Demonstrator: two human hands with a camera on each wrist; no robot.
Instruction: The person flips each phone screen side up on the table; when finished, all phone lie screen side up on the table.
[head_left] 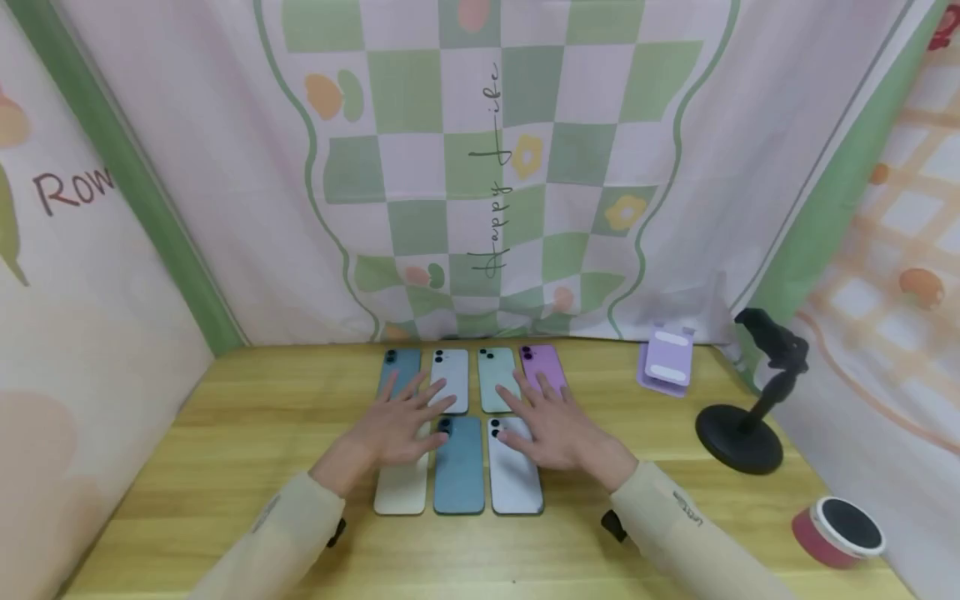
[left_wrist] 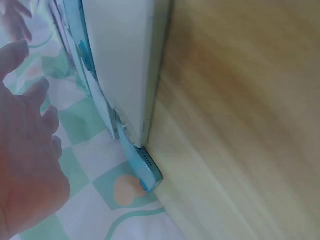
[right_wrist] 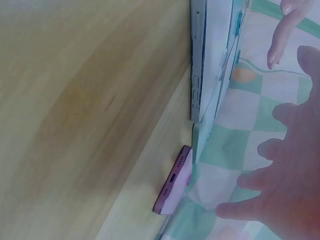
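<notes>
Left hand [head_left: 397, 427] and right hand [head_left: 555, 427] hover over seven phones [head_left: 460, 475]
Palms face down; fingers fan wide, holding nothing; forearms [head_left: 281, 529] angle inward over the table [head_left: 247, 417].

Seven phones [head_left: 460, 492] in two rows

You have them lying flat on the counter [head_left: 262, 467], backs up, visible cameras at the ends away from you. Your far row runs, left to right, dusky-blue phone [head_left: 405, 364], silvery-white phone [head_left: 457, 367], mint phone [head_left: 495, 375] and purple phone [head_left: 543, 364], set side by side with narrow gaps. Your near row holds the cream phone [head_left: 402, 492], grey-blue phone [head_left: 460, 467] and pale-silver phone [head_left: 522, 492]. Your left hand [head_left: 397, 429] hovers apart from them, hiding the cream one's upper part; your right hand [head_left: 558, 429], also raised, covers part of the pale-silver one. The purple one's port edge faces you.
</notes>
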